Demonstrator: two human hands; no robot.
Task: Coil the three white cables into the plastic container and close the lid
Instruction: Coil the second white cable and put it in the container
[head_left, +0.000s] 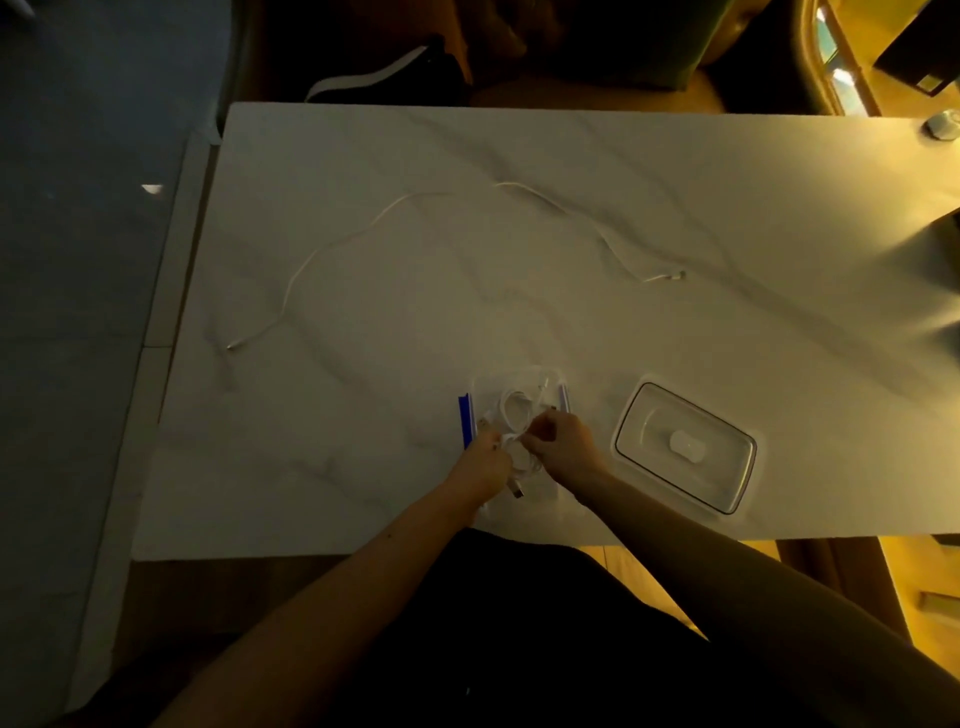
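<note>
A clear plastic container (519, 382) with blue side clips stands near the table's front edge, with a coiled white cable (511, 408) lying in it. Over the container's near side, my left hand (483, 462) and my right hand (563, 441) each pinch a second white cable (522, 457), bunched between them; its plug hangs at the front. A third white cable (415, 200) lies stretched out in a long arc across the far middle of the table. The clear lid (685, 447) lies flat to the right of the container.
The white marble table (363, 395) ends just in front of me. A small metal object (941, 124) sits at the far right corner. Dark chairs stand beyond the far edge.
</note>
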